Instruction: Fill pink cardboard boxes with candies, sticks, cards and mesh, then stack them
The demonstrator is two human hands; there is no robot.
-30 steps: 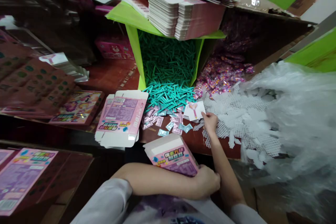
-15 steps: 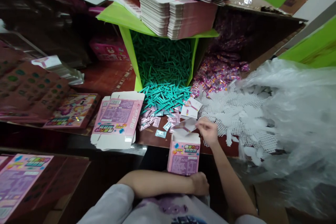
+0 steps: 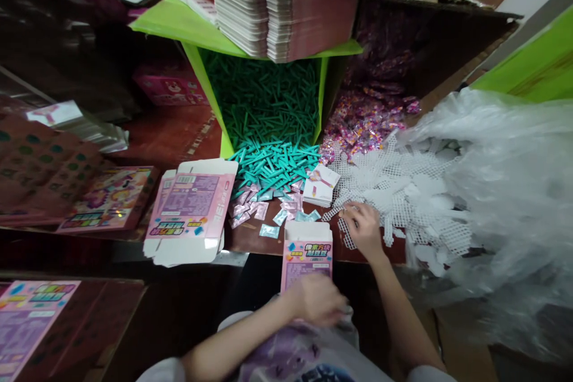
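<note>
A pink and purple printed carton stands upright at the table's front edge, its white top flap raised. My left hand lies across the lower part of this carton, smeared by motion, so its grip cannot be made out. To the right, my right hand rests over the near edge of the white plastic mesh pieces, fingers bent and apart, fingertips touching a mesh strip. Left of those fingers sits a small stack of white printed cards. Pink and light-blue sachets lie scattered behind the carton.
Teal pointed sticks spill from a green-edged bin. Flattened cartons lie on the left, with a boxed set beyond. Small purple packets fill a cardboard box. Clear plastic sheeting bulges at right.
The card that my right hand held above the carton has left view; that hand is now over the mesh pieces. My left hand has risen and moved left across the carton's front.
</note>
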